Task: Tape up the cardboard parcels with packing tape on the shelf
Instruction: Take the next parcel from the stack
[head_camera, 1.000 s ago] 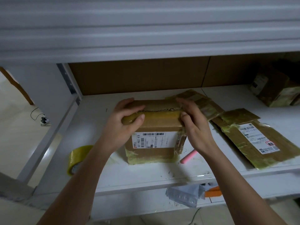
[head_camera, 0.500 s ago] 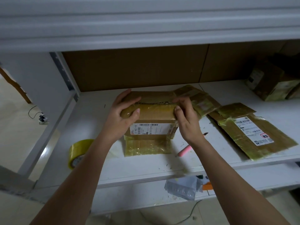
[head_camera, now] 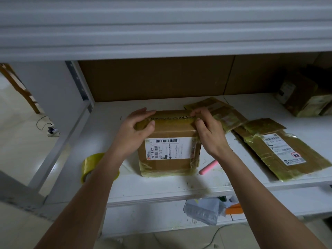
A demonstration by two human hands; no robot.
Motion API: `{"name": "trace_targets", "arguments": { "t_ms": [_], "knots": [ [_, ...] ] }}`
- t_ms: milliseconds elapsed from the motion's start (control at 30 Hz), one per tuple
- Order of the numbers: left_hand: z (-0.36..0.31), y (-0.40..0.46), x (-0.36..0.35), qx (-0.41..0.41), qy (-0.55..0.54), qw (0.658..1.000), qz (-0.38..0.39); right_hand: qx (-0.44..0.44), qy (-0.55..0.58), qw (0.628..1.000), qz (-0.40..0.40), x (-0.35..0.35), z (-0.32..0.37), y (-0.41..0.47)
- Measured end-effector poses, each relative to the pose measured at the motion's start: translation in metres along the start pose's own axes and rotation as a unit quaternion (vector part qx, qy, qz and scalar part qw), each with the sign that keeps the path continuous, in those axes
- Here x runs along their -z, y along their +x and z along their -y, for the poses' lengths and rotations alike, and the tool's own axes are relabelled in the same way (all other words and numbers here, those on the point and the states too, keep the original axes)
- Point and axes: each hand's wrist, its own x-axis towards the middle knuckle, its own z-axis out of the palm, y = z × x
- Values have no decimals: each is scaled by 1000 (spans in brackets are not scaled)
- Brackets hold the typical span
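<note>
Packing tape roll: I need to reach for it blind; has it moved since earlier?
No. The packing tape roll still lies at the shelf's front left edge.

Between the two hands, the parcel point(head_camera: 168, 141) is brown cardboard banded in yellowish tape, its white label point(head_camera: 168, 149) printed with black barcodes. Left of the grip sits a translucent yellow tape roll point(head_camera: 91, 164); right of it, a pink marker point(head_camera: 209, 167) on the white shelf point(head_camera: 161, 186).

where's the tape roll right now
In the head view the tape roll stands on edge near the shelf's front left, left of the labelled box, partly hidden behind the left forearm.
</note>
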Motion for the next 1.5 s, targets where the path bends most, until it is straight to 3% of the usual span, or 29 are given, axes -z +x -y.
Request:
{"name": "trace_targets", "arguments": {
  "t_ms": [200,467,1100,1367,1500],
  "knots": [
    [9,-1,-2,-10,-34,999,-10,7,9,1000,-21,-2,-5,0],
    [15,6,-8,29,45,998,28,-15,-4,999,29,-8,-14,7],
    [43,-53,-26,-102,-16,994,-35,71,76,994,-27,-13,-32,-63],
    [44,-38,-29,-43,4,999,-15,31,24,999,-12,-18,-30,-45],
    [40,-37,-34,-41,21,999,-24,52,16,998,8,-10,-35,-31]
  ]
}}
